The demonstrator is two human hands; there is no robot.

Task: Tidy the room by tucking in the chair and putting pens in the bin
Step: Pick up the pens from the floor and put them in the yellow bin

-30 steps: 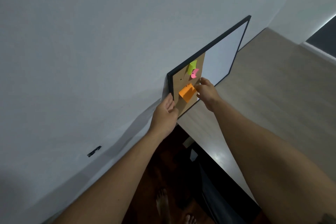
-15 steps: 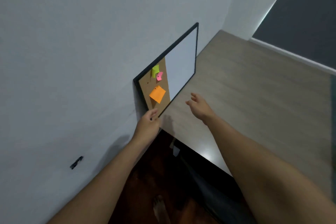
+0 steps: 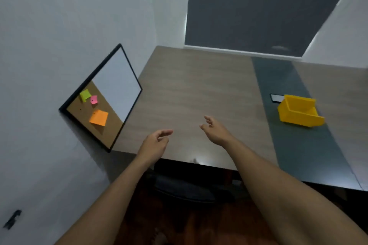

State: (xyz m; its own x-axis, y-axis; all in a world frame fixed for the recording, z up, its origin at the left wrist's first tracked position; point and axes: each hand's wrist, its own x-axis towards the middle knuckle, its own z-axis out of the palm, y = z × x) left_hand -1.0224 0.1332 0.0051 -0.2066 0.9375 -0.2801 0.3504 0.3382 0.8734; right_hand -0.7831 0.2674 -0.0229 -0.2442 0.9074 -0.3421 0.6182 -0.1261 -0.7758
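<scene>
- Risk: no pens in view, so the search may stall; a careless reach to the right could knock the yellow bin (image 3: 299, 111) or the phone (image 3: 276, 98) just behind it.
- Chair (image 3: 185, 187) is dark and low at the desk (image 3: 199, 89) edge, seemingly partly tucked; pushing blind could jam it.
- Left hand (image 3: 154, 144): fingers loosely curled, empty, above the desk.
- Right hand (image 3: 216, 131): fingers spread, empty.
</scene>
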